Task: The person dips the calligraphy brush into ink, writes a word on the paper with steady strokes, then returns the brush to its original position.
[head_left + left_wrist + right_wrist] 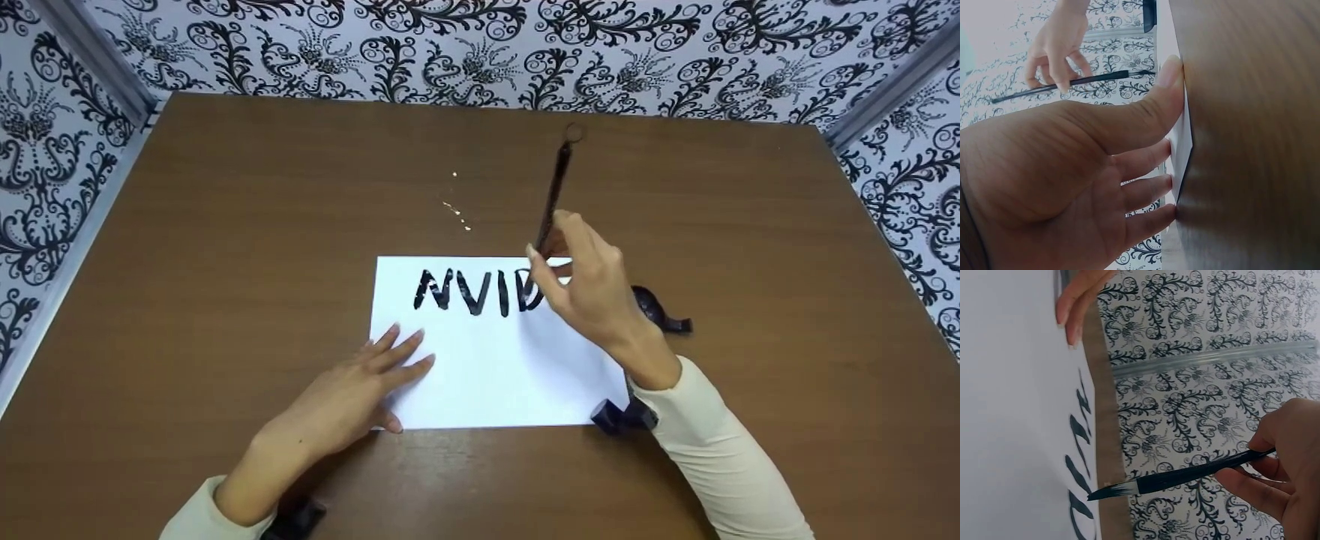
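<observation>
A sheet of white paper [480, 375] lies on the table, with the black painted letters "NVID" [474, 292] across its upper part. My right hand [600, 292] pinches a dark paintbrush [556, 184] between thumb and fingers, its handle pointing up and away. In the right wrist view, the pale bristles [1120, 489] end in a black tip that overlaps the strokes near the paper's far edge. Spread fingers of my left hand [341, 401] rest on the paper's left side, the thumb at its near edge. The right hand hides part of the last letter.
A dark rounded object with a short handle [664, 313] lies right of the paper, partly behind my right wrist. A small black cylinder [609, 416] sits at the near right corner. Light specks [456, 212] dot the wooden table [225, 225]. Patterned panels [480, 52] stand around the table.
</observation>
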Available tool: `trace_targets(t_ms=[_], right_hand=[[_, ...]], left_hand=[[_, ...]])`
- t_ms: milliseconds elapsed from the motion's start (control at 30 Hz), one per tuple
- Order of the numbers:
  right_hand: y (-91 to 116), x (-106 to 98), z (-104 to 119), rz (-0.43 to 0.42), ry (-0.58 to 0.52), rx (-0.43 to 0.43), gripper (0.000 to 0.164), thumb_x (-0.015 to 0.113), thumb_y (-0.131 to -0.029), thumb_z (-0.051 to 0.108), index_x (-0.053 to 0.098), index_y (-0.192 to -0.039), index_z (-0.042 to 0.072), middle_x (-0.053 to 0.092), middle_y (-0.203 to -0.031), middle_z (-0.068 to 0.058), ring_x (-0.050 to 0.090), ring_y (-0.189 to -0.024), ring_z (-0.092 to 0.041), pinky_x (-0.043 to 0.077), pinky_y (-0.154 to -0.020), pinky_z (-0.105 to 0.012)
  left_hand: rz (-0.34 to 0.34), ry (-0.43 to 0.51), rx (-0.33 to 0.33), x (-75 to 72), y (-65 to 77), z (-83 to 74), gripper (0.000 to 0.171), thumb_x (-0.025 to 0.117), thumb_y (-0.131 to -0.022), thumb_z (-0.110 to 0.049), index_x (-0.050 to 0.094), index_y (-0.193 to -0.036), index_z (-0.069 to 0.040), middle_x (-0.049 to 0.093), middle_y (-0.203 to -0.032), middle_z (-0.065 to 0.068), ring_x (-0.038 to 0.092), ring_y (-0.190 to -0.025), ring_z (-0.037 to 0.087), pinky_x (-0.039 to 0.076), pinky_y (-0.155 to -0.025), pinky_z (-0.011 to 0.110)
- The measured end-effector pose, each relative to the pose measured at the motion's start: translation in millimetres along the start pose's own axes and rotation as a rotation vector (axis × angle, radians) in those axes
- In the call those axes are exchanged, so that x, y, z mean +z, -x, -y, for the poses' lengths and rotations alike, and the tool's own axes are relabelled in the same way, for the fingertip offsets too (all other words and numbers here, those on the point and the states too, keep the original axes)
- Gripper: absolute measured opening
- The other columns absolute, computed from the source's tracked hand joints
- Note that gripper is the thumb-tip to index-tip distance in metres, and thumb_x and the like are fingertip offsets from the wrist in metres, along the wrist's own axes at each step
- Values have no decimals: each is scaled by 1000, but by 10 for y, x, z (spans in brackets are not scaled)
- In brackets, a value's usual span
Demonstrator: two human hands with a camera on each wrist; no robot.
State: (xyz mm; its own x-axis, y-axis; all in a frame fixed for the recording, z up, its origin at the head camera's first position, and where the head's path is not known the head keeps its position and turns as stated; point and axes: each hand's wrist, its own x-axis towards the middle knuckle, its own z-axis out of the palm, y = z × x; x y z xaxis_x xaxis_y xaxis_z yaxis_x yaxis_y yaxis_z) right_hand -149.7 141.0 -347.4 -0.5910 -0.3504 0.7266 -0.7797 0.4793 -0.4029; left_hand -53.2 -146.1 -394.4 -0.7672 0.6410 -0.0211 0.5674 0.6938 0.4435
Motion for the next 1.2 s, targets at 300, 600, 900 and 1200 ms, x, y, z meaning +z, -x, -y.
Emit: trace_targets(t_ms=[300,600,900,1200], right_hand=[[-92,-228,-271,-162,25,91,24,68,-83,-3,53,-101,-7,64,-83,-13,67,-72,-21,52,-58,-16],[-50,-243,-480,-95,52,96,23,66,-85,-1,52,-103,-6,64,-84,-11,67,-72,-20,52,-60,-15],[-29,-237,-479,-96,41,77,22,65,-86,-2,51,-103,-6,62,-85,-11,67,-73,-18,51,-60,-15],[-2,-199,-472,-59,53,78,22,63,-88,-2,49,-105,-6,61,-86,-13,67,-75,-20,54,-59,-23]], left_hand=[[-14,-6,19,-3,13,2,75,70,-72,-32,48,-141,-11,31,-152,11,24,-139,38,35,-98,62],[-8,-4,18,-10,-4,-6,75,70,-73,-32,48,-141,-11,30,-153,12,24,-139,38,35,-98,61],[15,-2,9,-38,-10,-13,75,73,-73,-29,47,-142,-11,30,-153,12,23,-139,38,36,-98,61],[8,-5,-1,-33,17,-17,73,74,-74,-27,49,-140,-10,32,-152,12,25,-138,39,38,-95,63]])
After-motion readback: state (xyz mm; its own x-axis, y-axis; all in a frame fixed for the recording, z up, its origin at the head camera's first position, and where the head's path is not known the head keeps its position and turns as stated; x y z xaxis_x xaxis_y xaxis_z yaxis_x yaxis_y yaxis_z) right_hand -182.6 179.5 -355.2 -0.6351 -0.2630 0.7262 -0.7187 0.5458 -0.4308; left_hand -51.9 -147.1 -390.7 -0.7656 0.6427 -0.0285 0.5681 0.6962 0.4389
